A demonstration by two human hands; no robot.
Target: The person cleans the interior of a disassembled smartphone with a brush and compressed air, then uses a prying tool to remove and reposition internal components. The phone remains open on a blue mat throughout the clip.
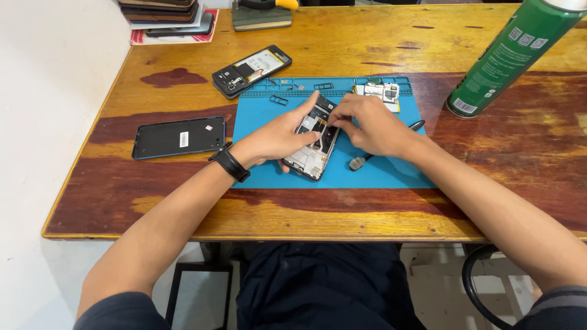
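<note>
Both forearms reach forward and converge; left hand (pixel 282 135) curls in a cradling grip, right hand (pixel 367 125) pinches with fingertips down.

Two hands working on an opened phone

The left hand (pixel 278 137) is steadying the opened phone (pixel 315 146) on the blue mat (pixel 391 171) while the right hand (pixel 370 125) is pinching a part inside.
</note>
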